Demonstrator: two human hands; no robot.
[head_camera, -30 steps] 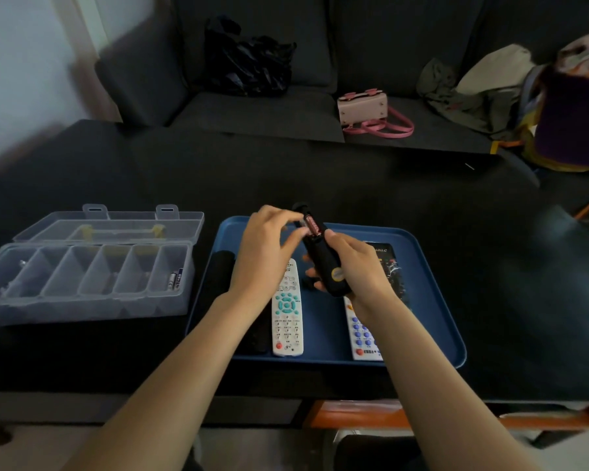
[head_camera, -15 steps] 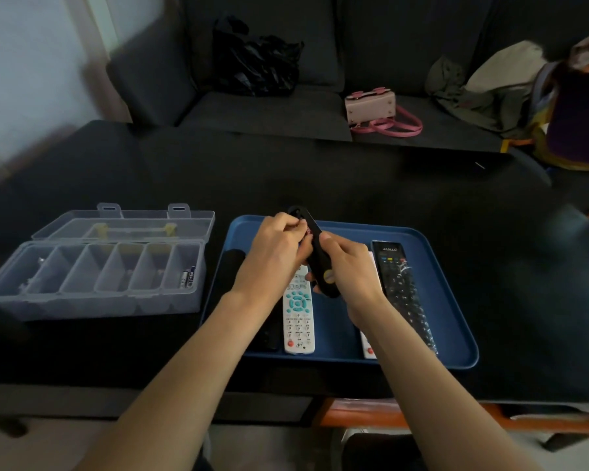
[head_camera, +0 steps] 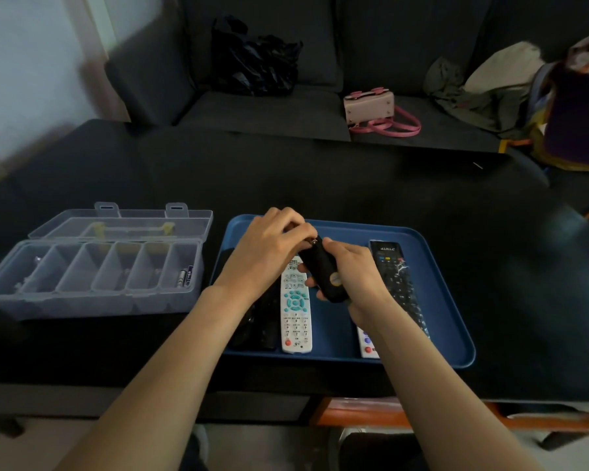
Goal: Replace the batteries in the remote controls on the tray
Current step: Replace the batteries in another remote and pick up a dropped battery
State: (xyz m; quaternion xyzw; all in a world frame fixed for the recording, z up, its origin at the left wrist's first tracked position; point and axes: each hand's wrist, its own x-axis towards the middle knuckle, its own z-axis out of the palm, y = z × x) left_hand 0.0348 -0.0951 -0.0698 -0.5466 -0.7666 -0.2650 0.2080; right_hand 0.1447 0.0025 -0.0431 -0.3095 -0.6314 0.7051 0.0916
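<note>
Above the blue tray (head_camera: 449, 348) my right hand (head_camera: 357, 277) grips a small black remote (head_camera: 323, 273), back side up, with a round gold sticker near its lower end. My left hand (head_camera: 269, 246) has its fingers curled over the remote's top end and pinches something small and metallic there, probably a battery. On the tray lie a white remote (head_camera: 296, 311) with teal buttons, a long black remote (head_camera: 398, 283) at the right, a second white remote (head_camera: 368, 345) mostly hidden under my right forearm, and a black remote (head_camera: 262, 328) under my left forearm.
A clear plastic compartment box (head_camera: 92, 283) stands open left of the tray, with batteries (head_camera: 184, 277) in its rightmost cell. The black table (head_camera: 354, 178) stretches beyond. Behind it is a dark sofa with a black bag (head_camera: 255, 59), a pink handbag (head_camera: 371, 107) and clothes.
The black remote has come down lower over the tray. My left hand's fingers have closed over its top end, where a battery showed a second ago.
</note>
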